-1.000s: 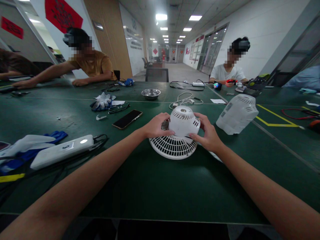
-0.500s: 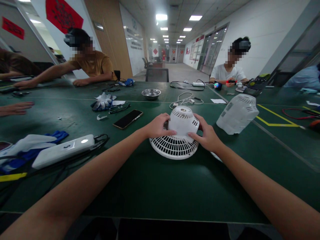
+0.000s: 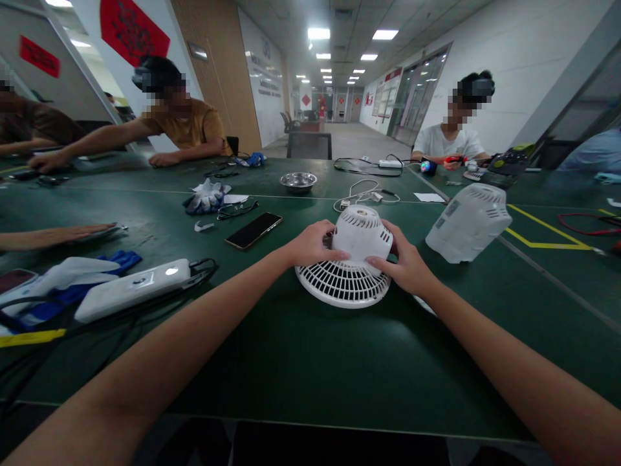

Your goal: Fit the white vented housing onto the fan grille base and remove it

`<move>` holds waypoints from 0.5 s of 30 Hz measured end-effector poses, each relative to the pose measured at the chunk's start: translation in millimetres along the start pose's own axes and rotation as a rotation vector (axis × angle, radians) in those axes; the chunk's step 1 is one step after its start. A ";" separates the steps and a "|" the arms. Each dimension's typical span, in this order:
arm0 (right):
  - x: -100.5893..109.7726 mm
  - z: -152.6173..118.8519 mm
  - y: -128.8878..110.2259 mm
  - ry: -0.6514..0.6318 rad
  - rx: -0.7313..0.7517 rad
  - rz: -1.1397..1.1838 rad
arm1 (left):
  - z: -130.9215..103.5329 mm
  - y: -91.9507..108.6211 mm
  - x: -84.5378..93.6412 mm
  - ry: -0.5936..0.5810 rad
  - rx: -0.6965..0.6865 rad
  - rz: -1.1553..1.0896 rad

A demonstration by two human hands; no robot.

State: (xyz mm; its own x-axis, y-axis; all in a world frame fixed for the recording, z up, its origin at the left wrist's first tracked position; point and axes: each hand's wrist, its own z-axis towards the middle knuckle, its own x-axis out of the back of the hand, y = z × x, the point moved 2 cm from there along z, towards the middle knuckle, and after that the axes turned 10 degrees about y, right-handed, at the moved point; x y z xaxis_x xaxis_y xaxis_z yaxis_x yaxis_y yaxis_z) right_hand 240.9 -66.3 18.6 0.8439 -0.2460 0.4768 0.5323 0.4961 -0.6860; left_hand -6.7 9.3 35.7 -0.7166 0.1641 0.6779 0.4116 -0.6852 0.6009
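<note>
A white fan head lies face down on the green table, its slotted motor housing (image 3: 361,236) uppermost and its round grille (image 3: 342,292) underneath. My left hand (image 3: 315,244) is closed on the housing's left side, thumb across the front. From the right, my right hand (image 3: 406,260) grips the same housing, with its thumb near the lower front and the other fingers partly hidden behind. Part of a flat white piece (image 3: 425,305) shows beneath my right wrist. To the right stands a separate white plastic housing (image 3: 468,223) with vent slots.
A phone (image 3: 253,231), a metal bowl (image 3: 297,182) and a white cable (image 3: 371,194) lie beyond my hands. At left are a white device with black cables (image 3: 138,289), gloves (image 3: 72,279) and a co-worker's hand (image 3: 90,233). Other people sit across the table.
A co-worker's hand at the left has reached farther in over the table. The view has shifted slightly; both my hands keep their hold on the fan head.
</note>
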 end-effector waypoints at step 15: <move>-1.1 5.2 1.8 -0.017 0.033 0.062 | -1.4 -4.7 -4.3 0.026 0.019 -0.133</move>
State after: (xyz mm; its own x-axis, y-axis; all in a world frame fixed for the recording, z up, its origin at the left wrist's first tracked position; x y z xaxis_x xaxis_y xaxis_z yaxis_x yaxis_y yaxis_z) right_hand 240.6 -60.8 19.7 0.8737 -0.2000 0.4434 0.4763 0.5369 -0.6963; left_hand -6.3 10.8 29.3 -0.7798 0.2343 0.5806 0.3224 -0.6446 0.6932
